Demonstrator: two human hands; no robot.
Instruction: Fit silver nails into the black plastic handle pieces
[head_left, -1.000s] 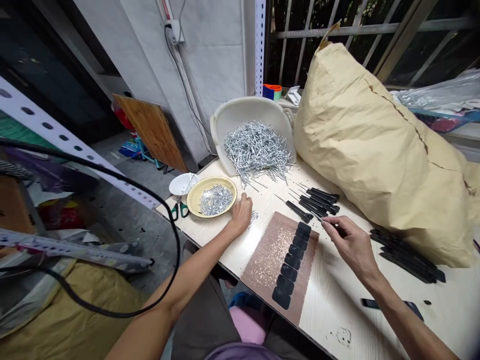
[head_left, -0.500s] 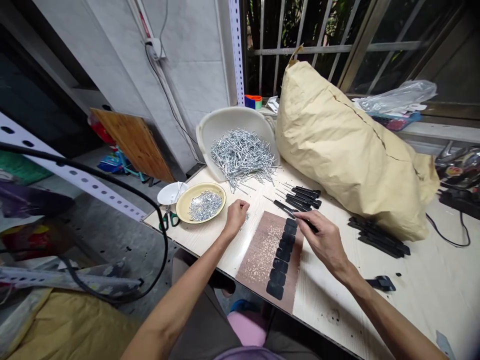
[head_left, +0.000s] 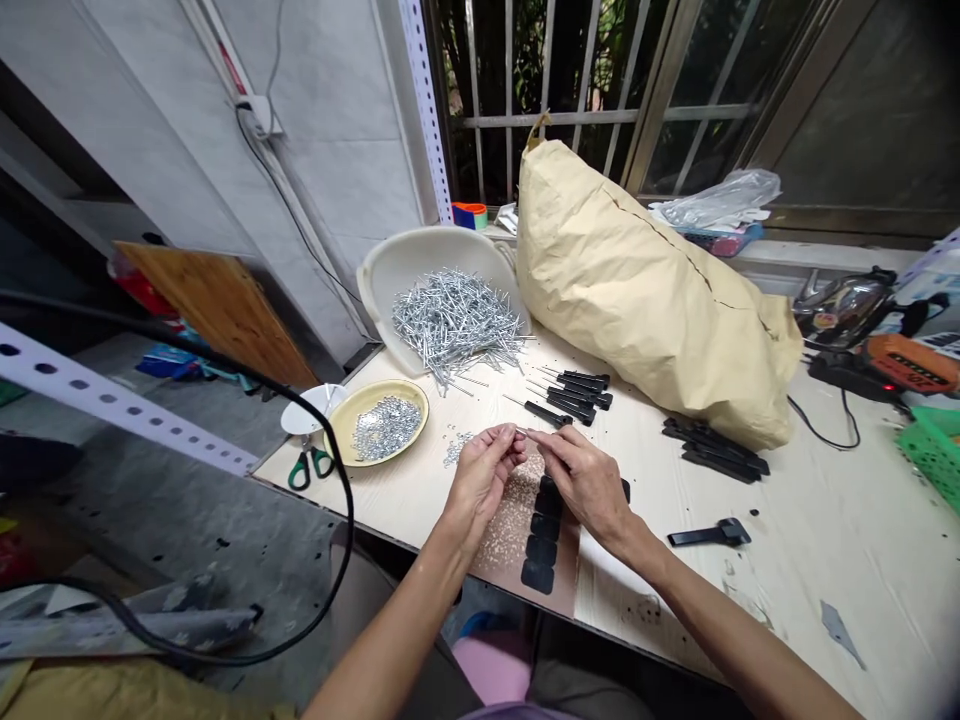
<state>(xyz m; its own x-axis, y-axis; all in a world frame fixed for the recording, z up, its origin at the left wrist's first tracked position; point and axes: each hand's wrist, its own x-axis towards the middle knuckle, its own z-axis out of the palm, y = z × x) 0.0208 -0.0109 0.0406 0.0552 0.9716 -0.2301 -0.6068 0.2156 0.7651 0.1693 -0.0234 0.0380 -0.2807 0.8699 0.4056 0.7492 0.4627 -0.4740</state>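
While both hands work above the far end of the brown board [head_left: 510, 530], their fingertips meet almost tip to tip. The right hand [head_left: 589, 482] is pinched on a thin pin [head_left: 523, 432], of which only the metal tip shows; the rest is hidden under the fingers. The left hand [head_left: 484, 470] is closed at thumb and forefinger against that tip. Whether it grips a small part or the pin itself cannot be told.

A row of black pads [head_left: 541, 550] lies along the board's right side, directly under the right wrist. Just beyond the board lie the black-handled pins [head_left: 574, 385], laid roughly parallel. To the board's left sits a loose scatter of small metal bits [head_left: 456, 450], and further left a yellow dish [head_left: 339, 440] holds more of the same. Green scissors [head_left: 311, 465] and a white saucer [head_left: 307, 412] lie past that dish.

Beyond the board and to its left, a white tub [head_left: 420, 255] lies tipped on its side, so that its heap of bare pins [head_left: 454, 320] spills toward the board; this appears deliberate, keeping stock within arm's reach. A paper sack [head_left: 645, 290] lies beyond the board to its right, with black strips [head_left: 712, 450] at its foot. One black clip [head_left: 709, 535] lies to the board's right on the table [head_left: 825, 560].
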